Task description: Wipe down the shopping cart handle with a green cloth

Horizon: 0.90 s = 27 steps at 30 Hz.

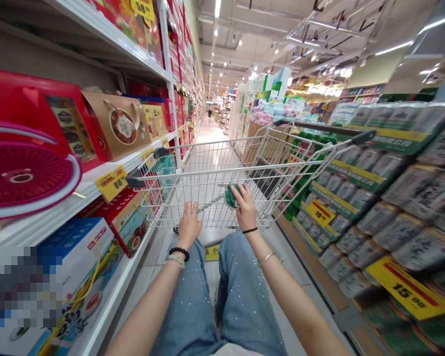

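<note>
A wire shopping cart (218,173) stands sideways in front of my knees, its dark handle (324,129) toward the right. My right hand (246,211) presses a crumpled dark green cloth (232,195) against the near wire side, fingers bent over it. Part of the cloth is hidden under those fingers. To the left, my left hand (190,225) is at the lower wires of the same side, fingers stretched upward and holding nothing I can see. Whether its fingertips touch the wires I cannot tell. A dark panel (263,176) shows at the cart's handle end.
On the left, shelves hold red gift boxes (29,116), a brown gift box (116,123) and a pink fan-like object (22,178) jutting outward. Stacked drink cans (411,217) with yellow price signs line the right. A tiled aisle (209,129) runs ahead beyond the cart.
</note>
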Each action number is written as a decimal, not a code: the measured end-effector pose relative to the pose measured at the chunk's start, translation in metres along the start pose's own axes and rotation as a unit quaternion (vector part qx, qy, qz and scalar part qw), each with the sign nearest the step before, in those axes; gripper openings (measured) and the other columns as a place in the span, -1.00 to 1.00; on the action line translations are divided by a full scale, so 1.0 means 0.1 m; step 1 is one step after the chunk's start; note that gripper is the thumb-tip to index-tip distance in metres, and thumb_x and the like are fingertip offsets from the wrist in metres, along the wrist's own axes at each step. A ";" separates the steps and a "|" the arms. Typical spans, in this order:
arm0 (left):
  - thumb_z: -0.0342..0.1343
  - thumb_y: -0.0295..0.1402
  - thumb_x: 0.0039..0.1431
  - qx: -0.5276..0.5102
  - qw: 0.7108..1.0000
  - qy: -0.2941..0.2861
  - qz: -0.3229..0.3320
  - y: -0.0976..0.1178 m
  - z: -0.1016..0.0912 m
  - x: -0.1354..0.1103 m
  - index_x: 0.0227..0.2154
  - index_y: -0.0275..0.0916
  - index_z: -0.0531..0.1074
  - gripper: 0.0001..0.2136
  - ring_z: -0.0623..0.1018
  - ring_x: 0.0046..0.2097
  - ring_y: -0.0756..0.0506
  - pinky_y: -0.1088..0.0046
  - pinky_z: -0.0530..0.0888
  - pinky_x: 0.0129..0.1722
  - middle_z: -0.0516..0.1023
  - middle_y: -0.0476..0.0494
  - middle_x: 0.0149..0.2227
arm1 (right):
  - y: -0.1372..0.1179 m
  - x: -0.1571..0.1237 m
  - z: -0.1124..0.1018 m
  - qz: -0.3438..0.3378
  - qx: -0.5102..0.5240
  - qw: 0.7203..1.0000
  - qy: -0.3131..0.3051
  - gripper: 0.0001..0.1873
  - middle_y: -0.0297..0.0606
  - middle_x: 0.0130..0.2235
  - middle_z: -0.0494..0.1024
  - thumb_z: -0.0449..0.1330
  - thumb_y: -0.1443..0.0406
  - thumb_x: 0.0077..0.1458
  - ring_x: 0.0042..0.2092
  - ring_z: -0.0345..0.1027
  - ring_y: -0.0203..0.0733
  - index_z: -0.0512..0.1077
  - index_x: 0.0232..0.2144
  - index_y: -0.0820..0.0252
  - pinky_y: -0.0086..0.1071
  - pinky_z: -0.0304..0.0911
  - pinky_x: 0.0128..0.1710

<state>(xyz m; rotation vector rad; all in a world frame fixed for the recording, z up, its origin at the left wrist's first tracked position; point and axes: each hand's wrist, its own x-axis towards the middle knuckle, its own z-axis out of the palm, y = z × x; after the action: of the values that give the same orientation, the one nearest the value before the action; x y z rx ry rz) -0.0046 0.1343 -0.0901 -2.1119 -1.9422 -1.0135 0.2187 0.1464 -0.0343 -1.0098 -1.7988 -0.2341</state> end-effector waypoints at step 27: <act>0.05 -0.64 -0.02 -0.040 0.997 -0.056 -0.040 -0.08 -0.20 0.01 0.29 -0.33 0.13 -0.28 -0.01 0.43 -0.24 0.19 0.22 0.34 0.05 -0.38 0.40 | -0.14 -0.32 0.82 -0.027 -0.061 0.995 -0.072 -0.36 -0.13 0.08 0.49 0.01 0.61 0.09 0.23 0.24 -0.07 0.46 0.10 0.01 -0.10 0.24 0.23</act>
<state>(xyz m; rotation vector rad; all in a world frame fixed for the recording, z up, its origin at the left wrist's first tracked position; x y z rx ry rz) -0.0204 0.1264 -0.0768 -2.1932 -2.0881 -1.0247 0.1569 0.1677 -0.0955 -1.0867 -1.9636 -0.3146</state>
